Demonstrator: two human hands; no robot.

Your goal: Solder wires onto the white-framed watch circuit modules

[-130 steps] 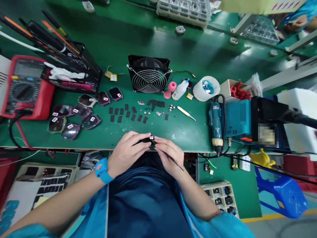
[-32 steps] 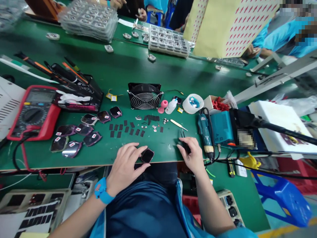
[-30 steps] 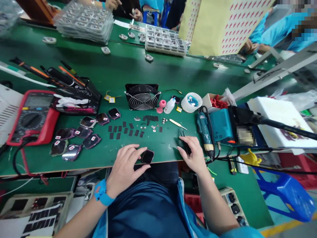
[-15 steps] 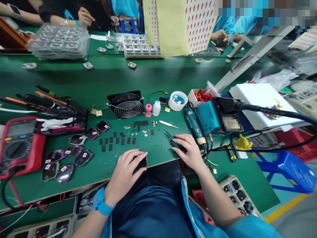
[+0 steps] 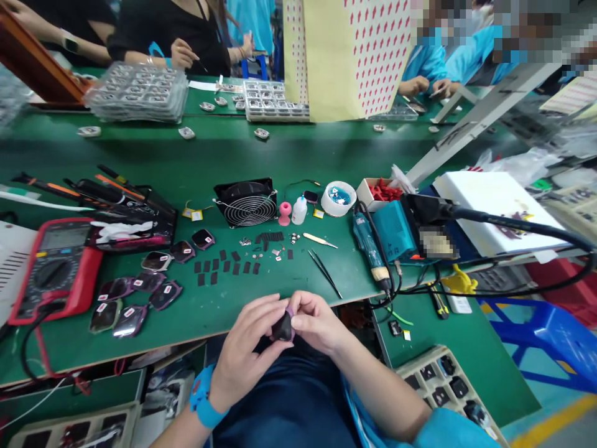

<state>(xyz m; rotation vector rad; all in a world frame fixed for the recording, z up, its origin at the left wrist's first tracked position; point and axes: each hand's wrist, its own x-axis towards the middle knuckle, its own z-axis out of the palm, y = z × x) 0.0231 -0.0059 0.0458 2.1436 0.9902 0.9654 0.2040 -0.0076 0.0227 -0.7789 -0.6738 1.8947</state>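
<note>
In front of my body at the table's front edge, my left hand [image 5: 254,333] grips a small purple-framed watch case [image 5: 282,328] with a dark face. Pinched fingers of my right hand [image 5: 317,323] hold the same case by its right side. Just beyond the right hand, black tweezers [image 5: 325,274] lie on the green table. Several small black pads [image 5: 227,266] are laid out to the left, beyond my left hand. Further left rest several similar watch cases [image 5: 130,320], purple or pale framed, with small white-and-red labels.
A red multimeter [image 5: 56,274] stands at the left. Along the back are a fan [image 5: 249,211], a white bottle [image 5: 299,210] and a round white tub [image 5: 339,198]. A teal electric screwdriver [image 5: 368,242] and cables lie right. Co-workers' hands [image 5: 183,55] show across the bench.
My right hand has let go of the tweezers, which now lie on the table, and moved left to the watch case. My left hand has brought the case nearer my body.
</note>
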